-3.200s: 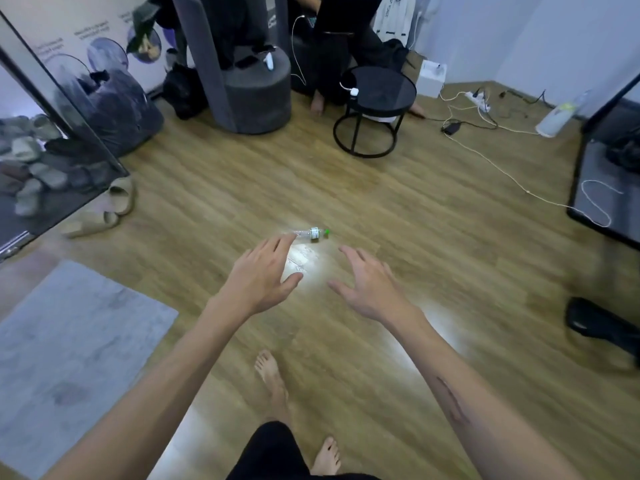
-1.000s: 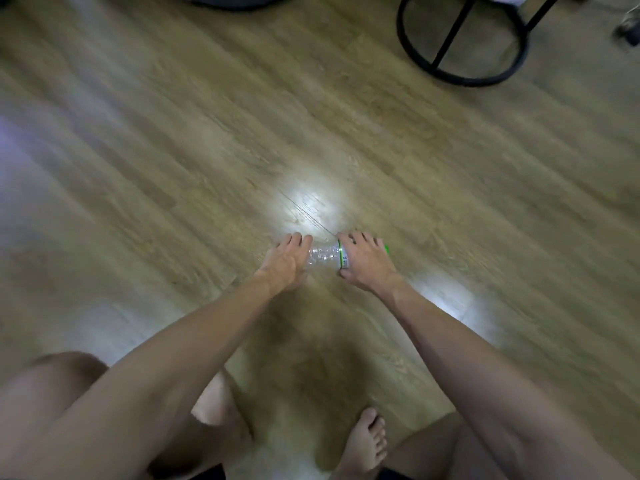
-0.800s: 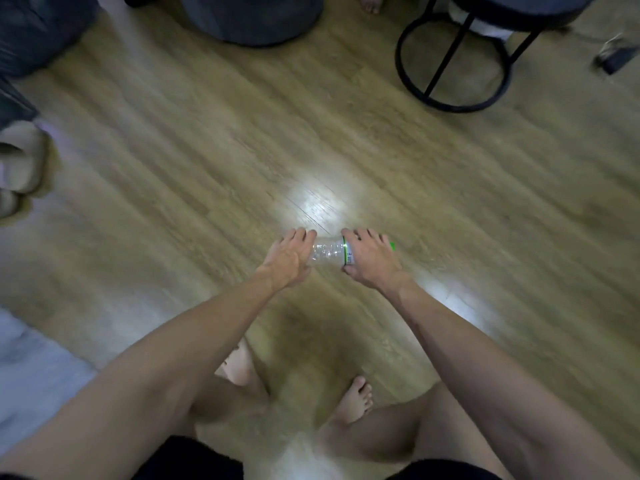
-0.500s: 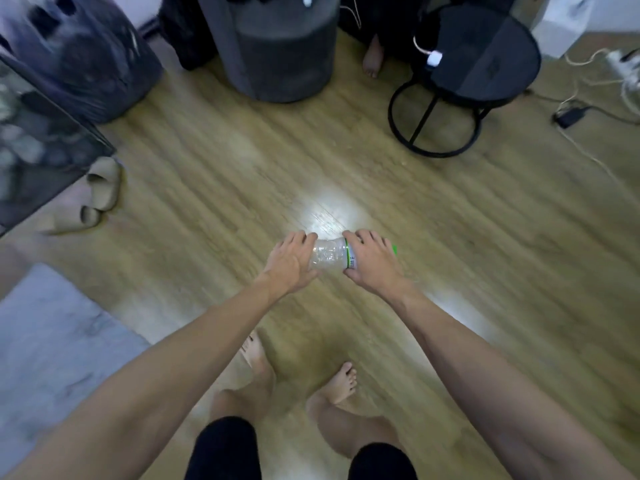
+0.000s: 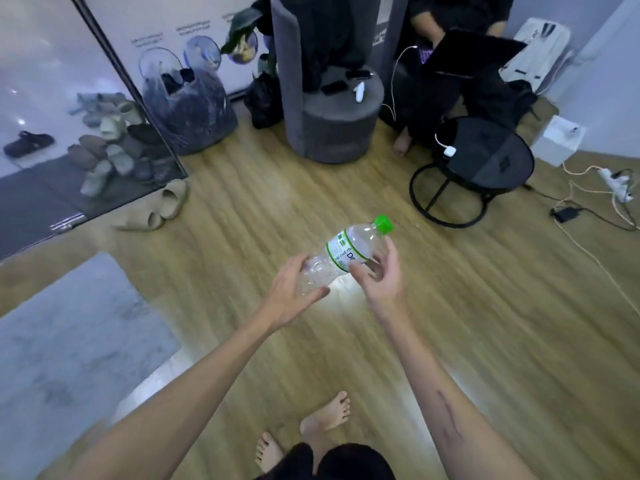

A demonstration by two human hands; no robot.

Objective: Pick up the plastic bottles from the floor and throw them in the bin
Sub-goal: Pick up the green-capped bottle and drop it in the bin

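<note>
Both arms stretched forward, left hand [image 5: 290, 296] cupping, right hand [image 5: 380, 271] gripping, fingers curled, bare feet below

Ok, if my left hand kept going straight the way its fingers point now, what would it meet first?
Nothing new: the left hand already holds the base of the plastic bottle. Past that, likely the right hand, though depth is unclear.

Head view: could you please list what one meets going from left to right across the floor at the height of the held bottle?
Grey rug → left hand → plastic bottle → right hand → white cable trailing over the wooden floor.
</note>
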